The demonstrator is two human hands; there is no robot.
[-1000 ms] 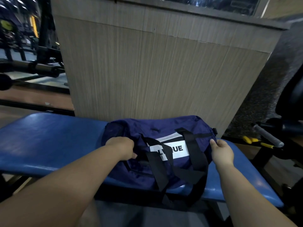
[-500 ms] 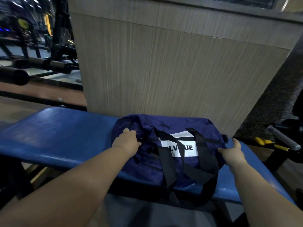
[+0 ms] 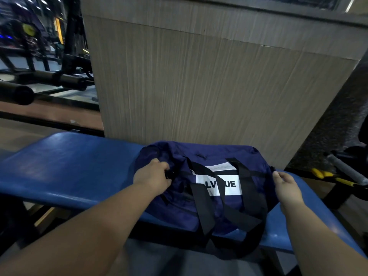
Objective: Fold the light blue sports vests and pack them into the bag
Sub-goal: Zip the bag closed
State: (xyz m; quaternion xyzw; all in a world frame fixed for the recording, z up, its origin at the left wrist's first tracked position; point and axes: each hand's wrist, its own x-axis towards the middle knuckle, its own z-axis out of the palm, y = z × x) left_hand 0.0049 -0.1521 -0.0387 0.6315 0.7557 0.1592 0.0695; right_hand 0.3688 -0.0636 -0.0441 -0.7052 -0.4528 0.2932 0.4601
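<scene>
Lengthwise on bench (image 3: 65, 166) — bag (image 3: 217, 154), left hand (image 3: 152, 179) and right hand (image 3: 286, 188) on it.

Left hand (image 3: 152, 177), right hand (image 3: 286, 188) — forearms (image 3: 95, 226) (bare)

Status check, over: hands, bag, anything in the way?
Left hand grips bag at its left end. Right hand at right end, grip unclear. Bag on blue bench, black straps draped across its front. No vests in view.

Blue padded bench (image 3: 59, 166) w/ wood-grain panel (image 3: 199, 86) behind, gym racks (image 3: 65, 36) far left, dim light.
</scene>
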